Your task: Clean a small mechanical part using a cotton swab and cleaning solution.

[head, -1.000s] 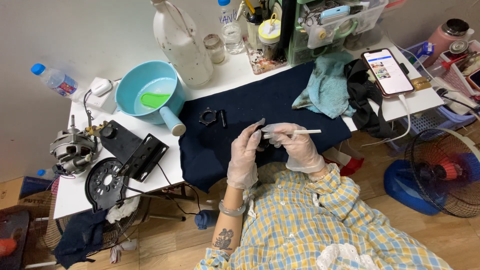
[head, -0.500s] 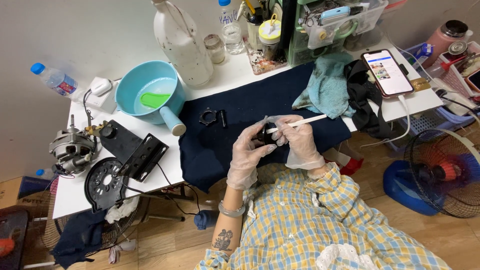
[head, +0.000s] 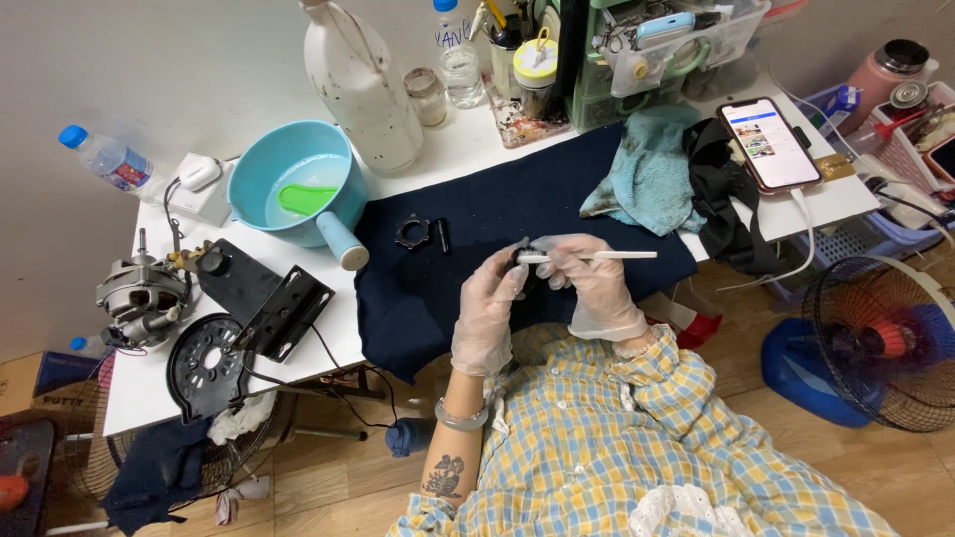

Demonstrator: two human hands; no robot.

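My left hand (head: 484,310), in a clear glove, grips a small black part (head: 525,270) above the dark blue cloth (head: 468,214). My right hand (head: 595,286), also gloved, holds a thin white stick (head: 597,256) lying almost level, its left tip at the black part. Both hands meet over the cloth's near edge. A black toothed ring (head: 412,233) and a small black cylinder (head: 443,236) lie on the cloth just beyond the hands.
A blue bowl (head: 288,184) with a green scoop, a large white bottle (head: 363,80), a fan motor (head: 139,290) and black fan parts (head: 254,303) sit left. A teal towel (head: 647,169), a phone (head: 769,142) and a floor fan (head: 885,343) are right.
The white stick has swung from pointing up-right back to nearly level, and my left fingers have curled closer around the black part. The hands stay in the same place.
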